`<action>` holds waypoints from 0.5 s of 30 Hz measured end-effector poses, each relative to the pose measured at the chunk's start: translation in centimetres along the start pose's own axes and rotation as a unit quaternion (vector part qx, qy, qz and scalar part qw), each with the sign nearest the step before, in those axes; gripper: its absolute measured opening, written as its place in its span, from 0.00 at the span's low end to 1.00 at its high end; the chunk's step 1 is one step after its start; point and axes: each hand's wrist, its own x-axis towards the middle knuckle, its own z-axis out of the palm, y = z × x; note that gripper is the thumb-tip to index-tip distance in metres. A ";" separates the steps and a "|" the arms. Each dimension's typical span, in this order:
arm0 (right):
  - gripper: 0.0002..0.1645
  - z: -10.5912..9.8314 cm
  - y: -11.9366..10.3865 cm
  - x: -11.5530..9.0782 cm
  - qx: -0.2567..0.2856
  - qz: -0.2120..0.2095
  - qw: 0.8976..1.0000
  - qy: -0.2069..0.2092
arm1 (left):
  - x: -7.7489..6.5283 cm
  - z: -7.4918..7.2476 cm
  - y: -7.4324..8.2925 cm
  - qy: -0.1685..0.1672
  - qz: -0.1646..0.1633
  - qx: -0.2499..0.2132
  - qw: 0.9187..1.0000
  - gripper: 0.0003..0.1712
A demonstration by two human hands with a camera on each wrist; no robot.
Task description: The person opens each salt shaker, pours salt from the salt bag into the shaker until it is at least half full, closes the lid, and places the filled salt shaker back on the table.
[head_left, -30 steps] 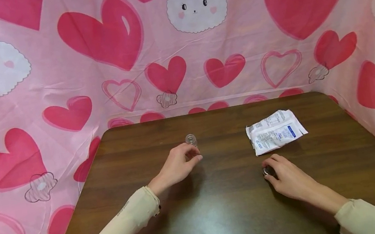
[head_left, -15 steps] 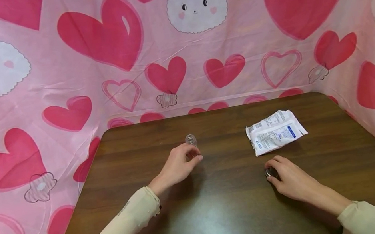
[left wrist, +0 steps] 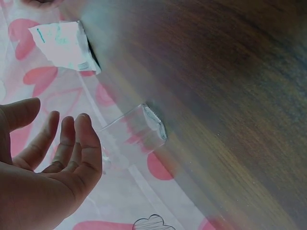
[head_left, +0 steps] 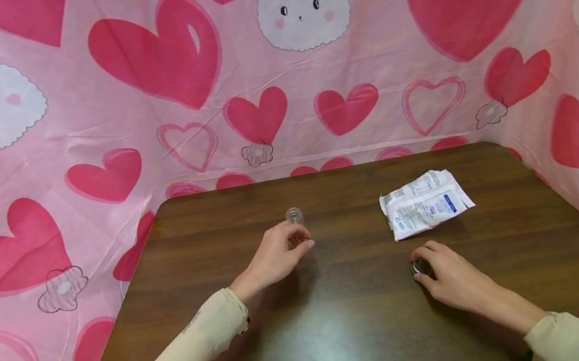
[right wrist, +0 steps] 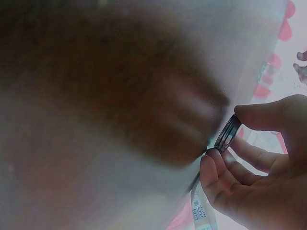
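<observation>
Two hands, well apart: right hand [head_left: 453, 279], pinching the lid [right wrist: 228, 133], has edged right at centre-right of frame, so I read a wider gap to the jar [head_left: 294, 215] mid-frame, beside the loose-fingered left hand [head_left: 275, 252].

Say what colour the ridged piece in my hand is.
Ridged piece: nearly black, clearest in the right wrist view.

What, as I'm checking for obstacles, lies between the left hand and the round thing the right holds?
In the head view, bare tabletop separates the left hand from the round thing in the right hand.
</observation>
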 end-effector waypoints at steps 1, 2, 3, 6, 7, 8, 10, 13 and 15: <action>0.16 0.0 0.0 0.0 0.000 0.001 1.000 -0.001 | 0.0 0.0 0.0 0.000 -0.001 0.000 1.000 0.03; 0.16 0.0 0.0 0.0 0.000 0.001 1.000 -0.002 | 0.0 0.0 0.0 -0.001 -0.001 -0.001 1.000 0.03; 0.16 0.0 0.1 0.0 -0.001 0.002 1.000 -0.003 | 0.0 0.0 0.0 -0.001 -0.002 -0.001 1.000 0.03; 0.16 -0.1 0.1 0.1 -0.001 0.005 1.000 -0.008 | 0.0 0.1 -0.1 -0.002 -0.003 -0.001 1.000 0.03; 0.16 -0.1 0.1 0.1 -0.001 0.007 1.000 -0.011 | 0.1 0.1 -0.2 -0.002 -0.003 0.000 1.000 0.03; 0.16 -0.1 0.1 0.2 -0.001 0.007 1.000 -0.013 | 0.1 0.1 -0.2 -0.002 -0.003 0.001 1.000 0.03; 0.16 -0.2 0.1 0.2 -0.001 0.008 1.000 -0.015 | 0.1 0.1 -0.3 -0.002 -0.003 0.001 1.000 0.03; 0.16 -0.2 0.1 0.3 -0.002 0.008 1.000 -0.019 | 0.1 0.1 -0.4 -0.001 0.000 0.002 1.000 0.03; 0.16 -0.2 0.2 0.3 -0.002 0.008 1.000 -0.020 | 0.1 0.1 -0.4 0.000 0.000 0.002 1.000 0.03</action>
